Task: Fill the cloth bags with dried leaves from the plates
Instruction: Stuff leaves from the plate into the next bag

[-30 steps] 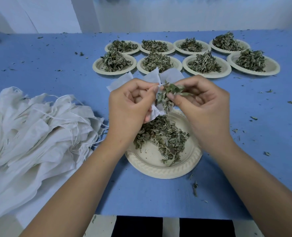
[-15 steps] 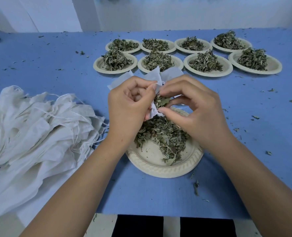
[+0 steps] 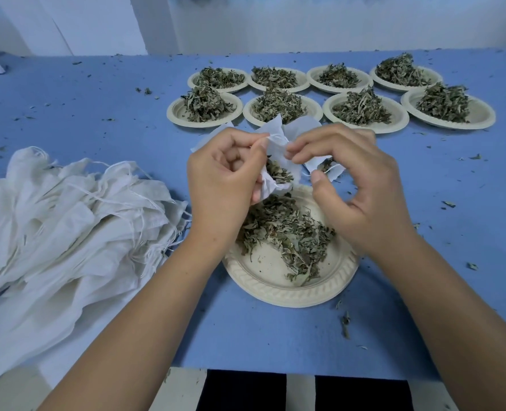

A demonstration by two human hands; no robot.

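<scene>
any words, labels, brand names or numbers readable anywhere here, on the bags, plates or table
No readable text anywhere in this view.
cloth bag, held by the left hand and right hand: plain white, no print.
pile of cloth bags: no labels or tags visible.
near plate: only an embossed rope pattern on the rim, no letters.
far plates: no marks.
table: bare blue surface with leaf crumbs, no signs.

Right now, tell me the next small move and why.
Probably lower the right hand to pinch more dried leaves off the near plate: the left hand holds the cloth bag open, partly filled, and leaves remain.
</scene>
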